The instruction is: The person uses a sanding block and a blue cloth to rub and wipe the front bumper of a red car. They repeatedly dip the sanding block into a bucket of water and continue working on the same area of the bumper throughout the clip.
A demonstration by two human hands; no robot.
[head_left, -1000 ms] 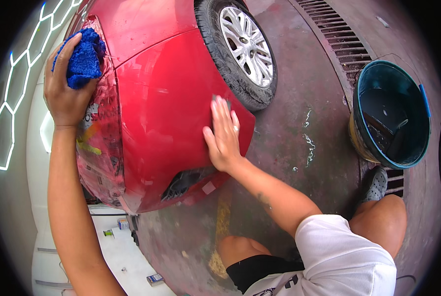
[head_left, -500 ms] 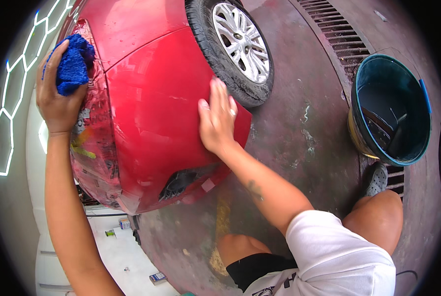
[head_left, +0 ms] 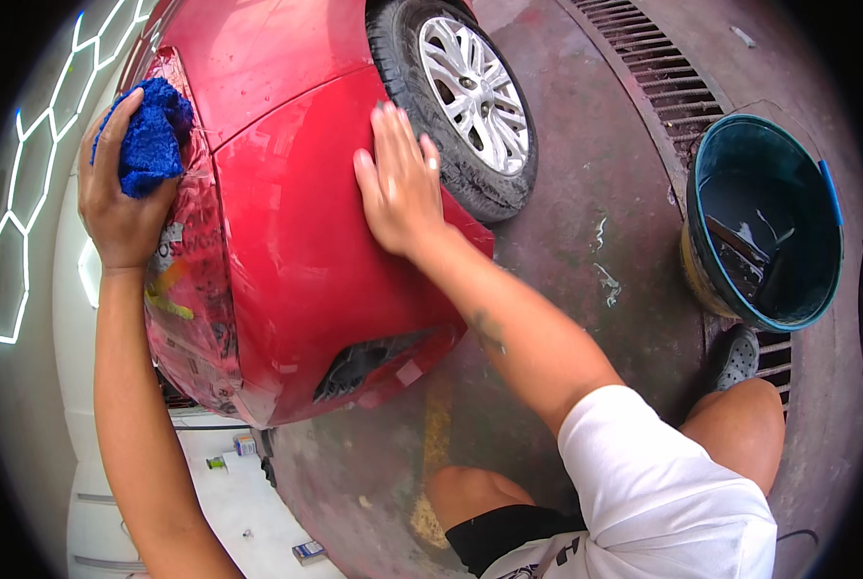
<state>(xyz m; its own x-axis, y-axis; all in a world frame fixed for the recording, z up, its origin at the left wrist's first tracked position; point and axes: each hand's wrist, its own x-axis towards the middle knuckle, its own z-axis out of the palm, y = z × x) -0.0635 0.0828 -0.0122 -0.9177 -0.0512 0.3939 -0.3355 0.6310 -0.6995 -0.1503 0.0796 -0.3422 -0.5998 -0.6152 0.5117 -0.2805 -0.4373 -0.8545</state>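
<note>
A blue microfiber cloth (head_left: 153, 140) is gripped in my left hand (head_left: 123, 212), whose fingers wrap round it at the masked edge of the car. My right hand (head_left: 398, 183) lies flat on the red bumper (head_left: 306, 232), fingers stretched out and apart, close to the black tire (head_left: 403, 77). Nothing shows in that hand. Clear film and printed paper (head_left: 185, 280) cover the part of the car below the cloth. Lower on the bumper is a dark recess (head_left: 359, 367).
To the right a dark green bucket (head_left: 702, 193) with dark liquid inside stands beside a metal floor drain grate (head_left: 658, 68). My knee and a grey clog (head_left: 739, 357) are close by it. Small boxes (head_left: 308, 551) sit on a white surface at lower left.
My right hand has slid up and to the left across the bumper. My left hand still grips the cloth, and the view has shifted slightly.
</note>
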